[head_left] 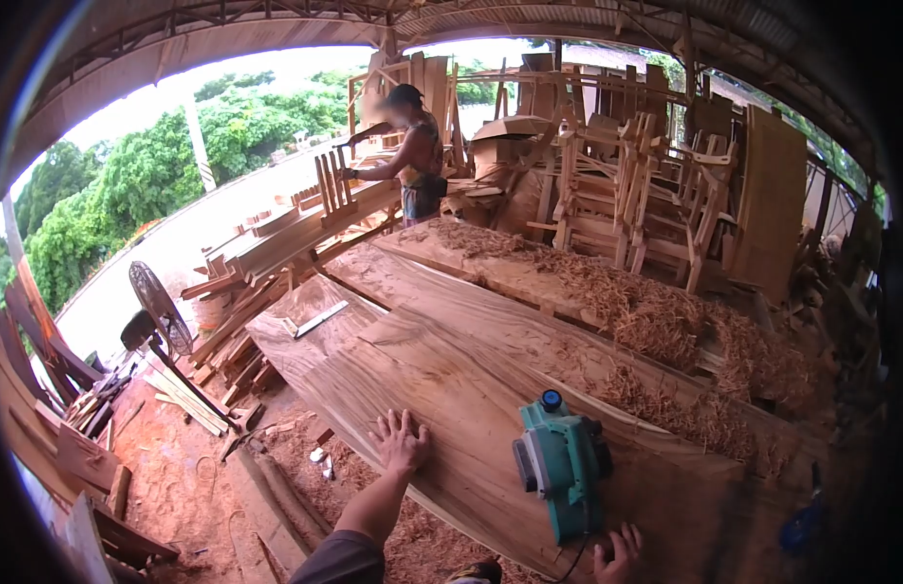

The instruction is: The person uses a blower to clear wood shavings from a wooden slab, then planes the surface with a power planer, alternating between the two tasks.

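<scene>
1. One broad wooden slab (451, 389) across the foreground: reddish-brown, wavy grain, rough uneven edge on the near side
2. One teal power planer (560, 465) set on the slab towards its right end, black knob on top, black cord (578, 555) trailing off the near end
3. Left hand (401, 443) open, palm down, fingers spread, pressed flat on the slab near its near edge, left of the planer and apart from it
4. Right hand (619, 555) open too, fingers spread, low on the slab just beside the cord, not touching the planer
5. Behind the slab, at least two more slabs lying alongside, heaps of curly shavings (656, 311) piled over them on the right
6. One metal square (320, 318) lying on the wood farther left
7. One standing fan (159, 310) on the red dirt floor at left, among loose boards
8. One other person (417, 161) at the far end, both hands on an upright wooden frame, well apart
9. Stacked chair frames (636, 195) at the back right, too many to count
</scene>
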Demonstrator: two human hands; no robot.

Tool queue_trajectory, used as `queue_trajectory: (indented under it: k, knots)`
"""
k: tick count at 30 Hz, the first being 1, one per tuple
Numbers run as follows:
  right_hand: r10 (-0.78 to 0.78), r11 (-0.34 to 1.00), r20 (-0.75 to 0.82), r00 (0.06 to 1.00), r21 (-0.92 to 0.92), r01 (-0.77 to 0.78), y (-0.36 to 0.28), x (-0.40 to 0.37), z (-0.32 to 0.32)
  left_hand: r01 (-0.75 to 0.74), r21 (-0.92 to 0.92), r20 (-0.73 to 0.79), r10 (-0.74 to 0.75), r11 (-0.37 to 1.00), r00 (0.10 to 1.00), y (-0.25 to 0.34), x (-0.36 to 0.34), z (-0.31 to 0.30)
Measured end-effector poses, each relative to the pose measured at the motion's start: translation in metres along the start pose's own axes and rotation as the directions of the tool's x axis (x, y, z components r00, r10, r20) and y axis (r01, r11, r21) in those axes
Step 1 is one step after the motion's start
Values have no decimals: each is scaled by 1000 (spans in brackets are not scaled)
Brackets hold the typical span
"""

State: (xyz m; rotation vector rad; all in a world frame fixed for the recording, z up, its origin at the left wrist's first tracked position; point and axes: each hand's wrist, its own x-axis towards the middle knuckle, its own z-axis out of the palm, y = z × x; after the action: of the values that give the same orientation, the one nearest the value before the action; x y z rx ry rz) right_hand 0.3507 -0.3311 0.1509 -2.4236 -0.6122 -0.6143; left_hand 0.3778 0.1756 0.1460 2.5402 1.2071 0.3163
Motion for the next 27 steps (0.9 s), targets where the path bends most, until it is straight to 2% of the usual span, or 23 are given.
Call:
queue_trajectory:
  k: [20,27]
  knots:
    - [1,1000,45,999,2,-1,-9,9,-10,-8,-14,-10,8,1000,1000,0,0,1]
    - [-30,1000,8,1000,4,30,-4,7,-2,-9,-13,1,9,1000,1000,-2,1,0]
